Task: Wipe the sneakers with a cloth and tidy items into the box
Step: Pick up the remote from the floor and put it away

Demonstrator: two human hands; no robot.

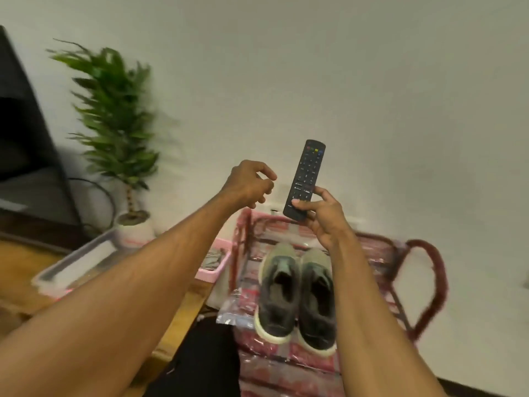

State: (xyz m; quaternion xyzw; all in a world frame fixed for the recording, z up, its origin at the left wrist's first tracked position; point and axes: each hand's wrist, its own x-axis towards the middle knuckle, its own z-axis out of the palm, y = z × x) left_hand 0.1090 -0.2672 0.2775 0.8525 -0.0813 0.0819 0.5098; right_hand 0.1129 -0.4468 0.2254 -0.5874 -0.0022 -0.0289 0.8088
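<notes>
Head view: the right hand (320, 217) holds a black remote (305, 180) upright in the air just past frame centre, toward three o'clock. Its fingers (322, 194) and thumb are clamped on the lower end, with the buttons facing the camera. The left hand (249, 184) hovers just beside it at nine o'clock, its fingers loosely curled and holding nothing.

The remote looks light, stiff and smooth. A pinch low on the body leaves the top free to tip, so a hold nearer the middle would probably be steadier.

The sneakers (297, 293) stand side by side at five o'clock, toes toward the wall, on a red woven chair (423, 253) wrapped in clear plastic. They are likely soft in the upper and firm at the pale sole. The heel or collar seems the best place to hold one while wiping.

At seven o'clock a pink basket (213, 275) rests on the wooden desk (17, 282), with a clear tub (77, 262) beyond it at eight o'clock. I cannot tell which of these serves as the box.

The left forearm covers part of both containers. Something grey lies in the basket, too blurred to name, and no cloth is plainly visible. The plant (114, 110) at ten o'clock is smeared.
</notes>
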